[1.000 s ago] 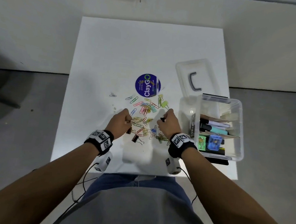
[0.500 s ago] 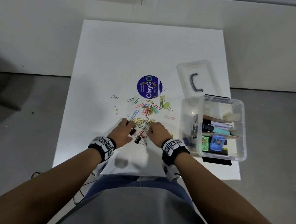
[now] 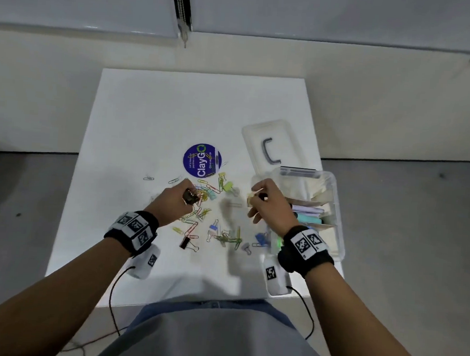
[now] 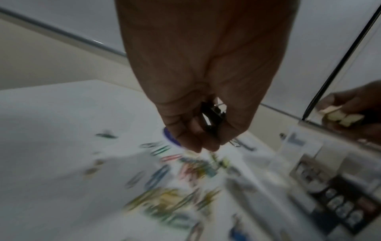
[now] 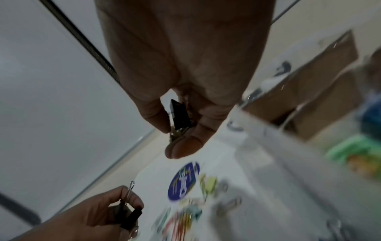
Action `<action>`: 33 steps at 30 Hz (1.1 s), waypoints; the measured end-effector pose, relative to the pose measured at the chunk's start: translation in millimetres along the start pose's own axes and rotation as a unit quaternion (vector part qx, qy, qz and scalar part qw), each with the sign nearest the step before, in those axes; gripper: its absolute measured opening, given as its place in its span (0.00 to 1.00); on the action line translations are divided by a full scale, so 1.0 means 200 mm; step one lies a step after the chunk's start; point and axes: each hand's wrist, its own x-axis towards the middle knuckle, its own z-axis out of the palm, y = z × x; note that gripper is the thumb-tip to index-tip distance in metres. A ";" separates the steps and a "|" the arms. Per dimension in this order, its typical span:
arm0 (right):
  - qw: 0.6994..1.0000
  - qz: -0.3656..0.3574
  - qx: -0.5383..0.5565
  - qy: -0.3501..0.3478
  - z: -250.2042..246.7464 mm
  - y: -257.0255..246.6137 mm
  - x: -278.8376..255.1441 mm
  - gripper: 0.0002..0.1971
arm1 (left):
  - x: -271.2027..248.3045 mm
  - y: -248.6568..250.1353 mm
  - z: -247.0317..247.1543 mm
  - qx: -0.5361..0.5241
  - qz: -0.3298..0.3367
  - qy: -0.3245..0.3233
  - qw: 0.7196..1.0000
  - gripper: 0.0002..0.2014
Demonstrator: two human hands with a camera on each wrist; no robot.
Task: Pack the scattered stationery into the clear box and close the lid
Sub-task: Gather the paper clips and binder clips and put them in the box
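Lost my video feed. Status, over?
Left hand grips black binder clip. Right hand holds clips beside open clear box. Paper clips on table; lid off.

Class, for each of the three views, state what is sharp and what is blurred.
Head view: table and box lid sharp, right hand slightly smeared. Left wrist view: left hand fairly clear, paper clips streaked. Right wrist view: black binder clip clear, clear box blurred.

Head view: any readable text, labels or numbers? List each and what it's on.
"ClayGo": white lettering on the round blue sticker on the table.
Smaller lines on that sticker: too small to read.
Wristband markers: black-and-white patterns, no words.
Label on the clear box: blurred, unreadable in the wrist views.
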 end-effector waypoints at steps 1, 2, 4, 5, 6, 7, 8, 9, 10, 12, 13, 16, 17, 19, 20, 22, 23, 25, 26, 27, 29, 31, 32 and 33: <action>1.000 -0.002 0.001 0.026 -0.08 0.00 0.00 0.08 | 0.02 0.09 0.02 -0.015 0.015 -0.004 1.000 0.14; 0.998 -0.003 -0.003 0.057 -0.16 0.00 0.01 0.09 | 0.05 0.20 0.06 -0.030 0.034 -0.013 0.999 0.14; 0.992 -0.001 -0.007 0.124 -0.34 0.01 0.02 0.08 | 0.10 0.41 0.16 -0.066 0.074 -0.038 0.994 0.14; 0.988 0.005 -0.007 0.151 -0.42 0.03 0.04 0.08 | 0.12 0.52 0.22 -0.077 0.092 -0.047 0.992 0.14; 0.985 0.012 -0.010 0.171 -0.49 0.03 0.05 0.07 | 0.15 0.63 0.28 -0.079 0.108 -0.051 0.990 0.14; 0.983 0.021 -0.015 0.184 -0.55 0.04 0.06 0.07 | 0.18 0.73 0.34 -0.074 0.122 -0.052 0.988 0.14; 0.981 0.030 -0.021 0.191 -0.60 0.05 0.08 0.07 | 0.21 0.83 0.41 -0.066 0.133 -0.051 0.988 0.15; 0.980 0.038 -0.029 0.191 -0.64 0.06 0.09 0.07 | 0.24 0.91 0.46 -0.059 0.140 -0.049 0.987 0.15; 0.981 0.044 -0.038 0.188 -0.68 0.07 0.11 0.07 | 0.27 0.99 0.52 -0.054 0.144 -0.046 0.987 0.15; 0.983 0.052 -0.050 0.171 -0.72 0.07 0.14 0.07 | 0.32 1.09 0.60 -0.040 0.139 -0.042 0.989 0.16; 0.984 0.053 -0.054 0.163 -0.73 0.08 0.14 0.07 | 0.33 1.12 0.62 -0.032 0.133 -0.040 0.990 0.16; 0.986 0.040 -0.067 0.144 -0.73 0.09 0.16 0.08 | 0.37 1.11 0.65 0.018 0.120 -0.019 0.992 0.15; 0.988 0.032 -0.059 0.137 -0.71 0.08 0.16 0.08 | 0.38 1.08 0.65 0.043 0.119 -0.005 0.992 0.14; 0.991 0.016 -0.060 0.121 -0.66 0.07 0.18 0.07 | 0.40 1.04 0.64 0.098 0.120 0.027 0.987 0.15; 0.991 0.009 -0.076 0.111 -0.63 0.06 0.19 0.07 | 0.41 1.01 0.65 0.126 0.119 0.033 0.984 0.17; 0.990 0.006 -0.116 0.086 -0.57 0.03 0.23 0.08 | 0.42 0.99 0.64 0.159 0.114 0.022 0.980 0.23; 0.988 0.008 -0.136 0.068 -0.55 0.02 0.24 0.09 | 0.42 0.98 0.63 0.162 0.113 0.014 0.980 0.24; 0.979 0.014 -0.200 0.031 -0.52 0.01 0.27 0.13 | 0.42 0.95 0.59 0.128 0.111 -0.001 0.986 0.26; 0.970 0.013 -0.244 0.018 -0.51 0.01 0.27 0.16 | 0.41 0.93 0.56 0.101 0.115 -0.006 0.988 0.27; 0.960 0.007 -0.281 0.012 -0.51 0.00 0.28 0.18 | 0.40 0.90 0.52 0.076 0.118 -0.006 0.990 0.28; 0.944 -0.013 -0.329 0.032 -0.48 -0.03 0.28 0.18 | 0.40 0.79 0.43 0.041 0.103 0.010 0.994 0.26; 0.936 -0.047 -0.342 0.066 -0.41 -0.08 0.30 0.17 | 0.40 0.61 0.33 0.035 0.063 0.047 0.996 0.20; 0.937 -0.066 -0.336 0.070 -0.36 -0.11 0.31 0.16 | 0.41 0.50 0.29 0.044 0.038 0.062 0.996 0.17; 0.940 -0.080 -0.327 0.061 -0.30 -0.13 0.32 0.15 | 0.42 0.40 0.26 0.056 0.012 0.073 0.996 0.15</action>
